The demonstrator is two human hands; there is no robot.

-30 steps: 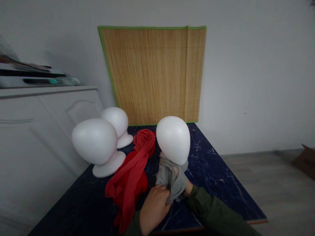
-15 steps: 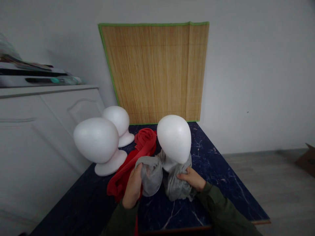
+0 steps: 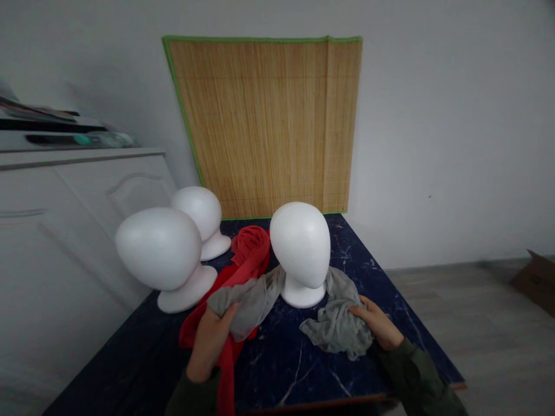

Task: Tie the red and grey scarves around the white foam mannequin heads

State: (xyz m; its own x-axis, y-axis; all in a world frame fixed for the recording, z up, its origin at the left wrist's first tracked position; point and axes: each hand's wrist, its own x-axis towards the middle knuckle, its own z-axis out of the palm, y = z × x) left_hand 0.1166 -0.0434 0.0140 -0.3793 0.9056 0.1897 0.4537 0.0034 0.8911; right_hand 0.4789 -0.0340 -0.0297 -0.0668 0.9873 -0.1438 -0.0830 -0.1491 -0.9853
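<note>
- Left hand [image 3: 211,338] has a grip on one end of the grey scarf [image 3: 260,294], fingers closed round the bunched fabric, right over the red scarf.
- Right hand [image 3: 376,325] is pressing down on the other end, the crumpled heap of it on the table [image 3: 286,370]. Fingers curled into the cloth, looks like a loose hold rather than a tight pinch.
- The grey scarf runs from one hand, behind the neck of the middle foam head [image 3: 300,245], round to the other hand. So it's looped around the base and spread out both sides, but the head itself is bare on top, nothing wrapped or tied yet as far as I can see.
- The red scarf [image 3: 243,266] lies just left of that head, rolled up at the far end, tail trailing toward the table edge. Untouched by the looks of it.
- Count: three white foam heads (the other two [image 3: 158,248] and [image 3: 196,211] sit left, both bare), two scarves, one bamboo mat [image 3: 264,124] on the wall behind.
</note>
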